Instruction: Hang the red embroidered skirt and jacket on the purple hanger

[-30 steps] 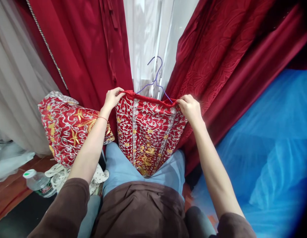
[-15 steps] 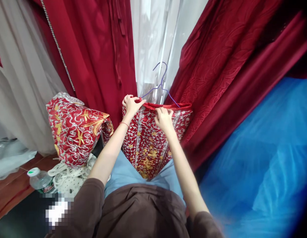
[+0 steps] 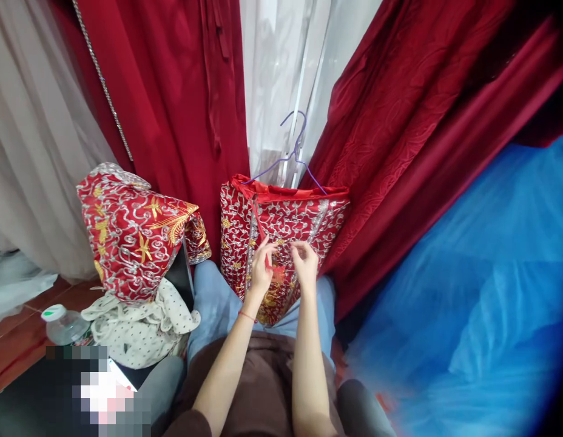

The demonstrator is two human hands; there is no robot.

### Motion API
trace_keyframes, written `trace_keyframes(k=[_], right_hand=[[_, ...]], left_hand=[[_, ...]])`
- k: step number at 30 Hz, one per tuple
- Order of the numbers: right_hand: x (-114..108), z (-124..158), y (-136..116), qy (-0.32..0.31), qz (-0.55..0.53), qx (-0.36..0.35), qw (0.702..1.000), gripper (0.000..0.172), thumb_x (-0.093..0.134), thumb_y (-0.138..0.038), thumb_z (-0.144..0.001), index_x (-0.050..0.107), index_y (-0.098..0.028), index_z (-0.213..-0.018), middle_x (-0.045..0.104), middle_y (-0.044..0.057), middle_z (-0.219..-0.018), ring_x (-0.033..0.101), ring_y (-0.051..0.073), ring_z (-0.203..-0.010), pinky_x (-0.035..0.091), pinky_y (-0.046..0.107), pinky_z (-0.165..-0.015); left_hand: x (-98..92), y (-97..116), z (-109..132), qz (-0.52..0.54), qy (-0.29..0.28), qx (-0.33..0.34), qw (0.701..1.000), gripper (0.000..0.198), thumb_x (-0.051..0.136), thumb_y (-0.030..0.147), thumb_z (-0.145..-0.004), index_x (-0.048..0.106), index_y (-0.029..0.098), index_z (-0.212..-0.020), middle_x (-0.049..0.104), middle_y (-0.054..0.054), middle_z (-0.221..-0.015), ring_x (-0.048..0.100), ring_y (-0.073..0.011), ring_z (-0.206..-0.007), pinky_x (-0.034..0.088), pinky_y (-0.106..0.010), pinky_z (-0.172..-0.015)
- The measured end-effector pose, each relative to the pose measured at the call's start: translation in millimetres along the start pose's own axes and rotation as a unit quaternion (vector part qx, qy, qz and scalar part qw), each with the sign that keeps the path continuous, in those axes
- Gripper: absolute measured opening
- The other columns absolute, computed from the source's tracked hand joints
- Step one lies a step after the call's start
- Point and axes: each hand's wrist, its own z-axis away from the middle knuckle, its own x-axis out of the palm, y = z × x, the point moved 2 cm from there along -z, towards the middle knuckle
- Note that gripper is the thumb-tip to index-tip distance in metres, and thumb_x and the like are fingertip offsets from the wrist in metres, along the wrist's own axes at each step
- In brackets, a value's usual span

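A red skirt-like garment (image 3: pixel 290 224) with silver and gold embroidery hangs from a purple wire hanger (image 3: pixel 296 156) and rests between my knees. From its red waistband a thin red ribbon (image 3: pixel 258 223) runs down to my left hand (image 3: pixel 262 270), whose closed fingers grip it; a loose red end shows by the palm. My right hand (image 3: pixel 305 266) is close beside it over the embroidered front, fingertips pinched together. What it pinches, if anything, is too small to make out.
At left, another embroidered red garment (image 3: pixel 136 237) lies over a dotted white cloth (image 3: pixel 131 331), with a plastic bottle (image 3: pixel 65 325) beside it. Dark red drapes (image 3: pixel 181 79) hang ahead, and blue fabric (image 3: pixel 463 291) spreads at right.
Both hands have left the waistband and come down toward me and closer together. My left hand now holds the red ribbon.
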Motion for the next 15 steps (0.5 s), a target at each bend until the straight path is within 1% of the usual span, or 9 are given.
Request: trace_keyframes(k=[2, 4, 6, 7, 8, 9, 11, 13, 15], right_hand=[[-2, -1, 3, -0.024, -0.067, 0.048, 0.996, 0.016, 0.061, -0.039, -0.080, 0.065, -0.025, -0.086, 0.070, 0.004, -0.087, 0.065, 0.021, -0.076, 0.055, 0.038, -0.076], [5, 2, 4, -0.063, -0.124, 0.100, 0.985, 0.021, 0.063, -0.043, -0.080, 0.066, -0.024, -0.088, 0.071, 0.004, -0.086, 0.067, 0.021, -0.077, 0.056, 0.036, -0.075], [20, 8, 3, -0.097, -0.169, 0.143, 0.970, 0.027, 0.064, -0.048, -0.079, 0.067, -0.023, -0.091, 0.073, 0.005, -0.088, 0.068, 0.020, -0.079, 0.057, 0.033, -0.072], [30, 12, 1, -0.111, -0.193, 0.159, 0.962, 0.031, 0.065, -0.050, -0.079, 0.068, -0.023, -0.093, 0.073, 0.005, -0.089, 0.069, 0.020, -0.079, 0.057, 0.032, -0.070], [40, 15, -2, -0.127, -0.221, 0.172, 0.952, 0.034, 0.066, -0.053, -0.078, 0.069, -0.022, -0.093, 0.074, 0.006, -0.089, 0.068, 0.019, -0.078, 0.056, 0.030, -0.067], [49, 17, -5, -0.145, -0.253, 0.183, 0.939, 0.036, 0.067, -0.054, -0.078, 0.069, -0.022, -0.093, 0.074, 0.006, -0.088, 0.068, 0.018, -0.076, 0.056, 0.028, -0.064], [64, 22, -10, -0.176, -0.318, 0.204, 0.909, 0.039, 0.069, -0.056, -0.077, 0.070, -0.020, -0.092, 0.073, 0.005, -0.083, 0.065, 0.015, -0.067, 0.053, 0.024, -0.056], [72, 24, -13, -0.191, -0.365, 0.222, 0.884, 0.041, 0.071, -0.057, -0.076, 0.070, -0.019, -0.093, 0.070, 0.002, -0.077, 0.059, 0.010, -0.057, 0.046, 0.020, -0.047], [73, 25, -15, -0.188, -0.380, 0.228, 0.877, 0.041, 0.074, -0.055, -0.075, 0.070, -0.020, -0.096, 0.067, 0.000, -0.073, 0.053, 0.007, -0.050, 0.039, 0.019, -0.041]], left_hand=[[5.7, 1, 17, 0.037, -0.045, -0.020, 0.998, 0.030, 0.034, 0.023, -0.100, 0.063, 0.028, -0.101, 0.064, -0.008, -0.132, 0.053, -0.0202, -0.133, 0.050, -0.040, -0.105], [9.4, 2, 22, 0.109, -0.045, -0.041, 0.992, 0.030, 0.031, 0.028, -0.102, 0.060, 0.027, -0.093, 0.066, -0.010, -0.125, 0.059, -0.0196, -0.125, 0.051, -0.038, -0.102], [11.0, -1, 18, 0.212, -0.018, -0.088, 0.973, 0.034, 0.027, 0.033, -0.103, 0.054, 0.024, -0.084, 0.069, -0.010, -0.104, 0.066, -0.0191, -0.106, 0.053, -0.037, -0.095], [11.0, -4, 15, 0.262, -0.012, -0.123, 0.957, 0.035, 0.027, 0.036, -0.103, 0.050, 0.024, -0.080, 0.068, -0.007, -0.090, 0.067, -0.0183, -0.093, 0.054, -0.036, -0.088], [10.3, -7, 12, 0.305, -0.021, -0.156, 0.939, 0.035, 0.029, 0.040, -0.102, 0.047, 0.023, -0.077, 0.063, -0.004, -0.077, 0.065, -0.0171, -0.080, 0.054, -0.034, -0.080], [8.5, -10, 9, 0.339, -0.045, -0.182, 0.922, 0.036, 0.034, 0.045, -0.101, 0.046, 0.023, -0.075, 0.057, -0.001, -0.067, 0.061, -0.0156, -0.068, 0.052, -0.032, -0.073], [0.0, -14, 5, 0.381, -0.122, -0.200, 0.894, 0.040, 0.047, 0.055, -0.094, 0.046, 0.022, -0.071, 0.049, 0.003, -0.058, 0.051, -0.0128, -0.057, 0.047, -0.028, -0.064], [-14.9, -15, 3, 0.389, -0.203, -0.186, 0.879, 0.043, 0.057, 0.058, -0.088, 0.050, 0.020, -0.070, 0.050, 0.003, -0.056, 0.049, -0.0115, -0.056, 0.044, -0.027, -0.063], [-32.4, -14, 3, 0.370, -0.283, -0.168, 0.869, 0.041, 0.060, 0.056, -0.087, 0.057, 0.018, -0.074, 0.054, 0.002, -0.057, 0.051, -0.0115, -0.057, 0.044, -0.026, -0.064]])
